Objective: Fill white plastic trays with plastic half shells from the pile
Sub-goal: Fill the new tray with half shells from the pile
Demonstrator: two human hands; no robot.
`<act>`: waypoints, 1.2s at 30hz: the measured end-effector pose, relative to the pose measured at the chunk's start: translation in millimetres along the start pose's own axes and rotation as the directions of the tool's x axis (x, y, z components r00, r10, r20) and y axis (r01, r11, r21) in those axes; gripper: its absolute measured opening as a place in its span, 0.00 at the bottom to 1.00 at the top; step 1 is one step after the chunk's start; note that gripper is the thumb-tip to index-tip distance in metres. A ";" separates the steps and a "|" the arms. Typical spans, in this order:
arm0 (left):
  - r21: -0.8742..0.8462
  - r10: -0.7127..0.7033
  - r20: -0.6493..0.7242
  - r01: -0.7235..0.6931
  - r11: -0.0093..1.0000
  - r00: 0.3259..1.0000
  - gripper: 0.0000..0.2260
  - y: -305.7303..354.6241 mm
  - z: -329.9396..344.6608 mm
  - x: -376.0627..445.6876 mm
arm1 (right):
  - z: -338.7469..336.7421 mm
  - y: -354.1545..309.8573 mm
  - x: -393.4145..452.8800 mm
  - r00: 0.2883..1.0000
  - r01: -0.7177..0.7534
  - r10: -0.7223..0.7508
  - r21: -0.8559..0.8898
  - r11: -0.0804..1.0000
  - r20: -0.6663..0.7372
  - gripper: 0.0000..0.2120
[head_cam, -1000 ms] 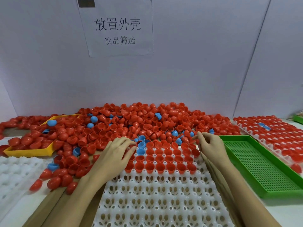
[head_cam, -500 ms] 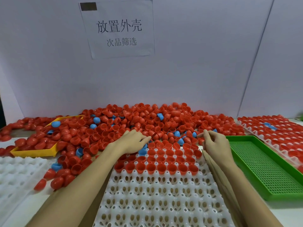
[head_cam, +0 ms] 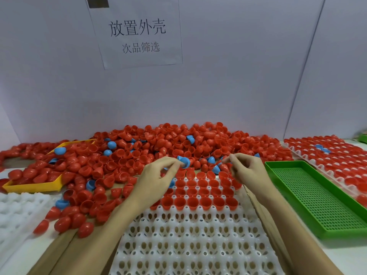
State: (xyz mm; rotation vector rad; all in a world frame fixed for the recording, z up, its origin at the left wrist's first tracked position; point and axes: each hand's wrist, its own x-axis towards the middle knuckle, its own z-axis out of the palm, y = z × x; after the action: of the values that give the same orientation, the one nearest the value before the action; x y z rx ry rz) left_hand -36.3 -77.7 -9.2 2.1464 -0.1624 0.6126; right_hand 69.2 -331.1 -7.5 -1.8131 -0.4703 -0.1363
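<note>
A big pile of red half shells [head_cam: 158, 143], with a few blue ones mixed in, lies along the back of the table. In front of it sits a white plastic tray [head_cam: 188, 235]; its far rows hold red half shells [head_cam: 198, 201] and its near cups are bare. My left hand [head_cam: 156, 175] hovers over the tray's far left corner and pinches a blue half shell [head_cam: 184, 161] between thumb and fingertips. My right hand [head_cam: 248, 171] is at the tray's far right corner, where thumb and forefinger pinch the rim of a red half shell [head_cam: 225, 167].
A yellow tray [head_cam: 31, 187] half buried in shells stands at the left. Another white tray [head_cam: 15, 211] lies at the near left. A green perforated tray [head_cam: 317, 197] is on the right, with a filled white tray [head_cam: 337, 155] behind it. Brown cardboard [head_cam: 65, 245] lies under the work tray.
My left hand moved from the tray's left edge up to the pile and lifted a blue half shell. My right hand shifted slightly left at the pile's edge.
</note>
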 end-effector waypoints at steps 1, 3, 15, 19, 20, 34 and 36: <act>-0.010 -0.011 -0.011 0.011 1.000 1.000 0.08 4.1 1.4 -5.0 | 1.9 -6.6 -3.6 0.998 0.015 -0.017 0.034 0.999 0.057 0.12; -0.053 -0.025 0.009 0.026 0.998 1.000 0.06 13.1 3.9 -13.4 | 3.6 -19.6 -9.8 0.979 0.040 -0.060 0.105 0.994 0.196 0.08; -0.001 0.202 0.071 -0.202 0.979 0.977 0.04 35.8 8.5 -36.1 | 17.9 -29.6 -20.4 0.810 0.124 -0.133 0.055 0.991 0.571 0.10; -0.073 0.155 0.087 -0.149 0.986 0.984 0.03 38.2 8.7 -36.3 | 17.2 -29.0 -20.2 0.849 0.124 -0.132 0.050 0.991 0.511 0.07; -0.087 0.129 0.062 -0.123 0.989 0.990 0.03 38.2 8.8 -35.8 | 16.9 -28.8 -20.2 0.855 0.132 -0.137 0.045 0.990 0.500 0.07; -0.349 -0.124 0.140 0.166 0.922 0.982 0.14 33.2 1.6 -32.3 | 22.8 -38.1 -27.3 0.808 0.133 -0.181 0.125 0.983 0.561 0.07; -0.347 -0.128 0.138 0.169 0.923 0.982 0.16 34.3 4.2 -33.4 | 18.4 -38.4 -25.0 0.803 0.144 -0.159 0.072 0.987 0.574 0.05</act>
State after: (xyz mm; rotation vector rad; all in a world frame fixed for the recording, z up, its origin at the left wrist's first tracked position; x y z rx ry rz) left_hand -75.1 -105.4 -2.6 1.8185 -0.1569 0.3418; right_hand 29.0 -311.3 13.2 -1.7715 -1.0478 0.3288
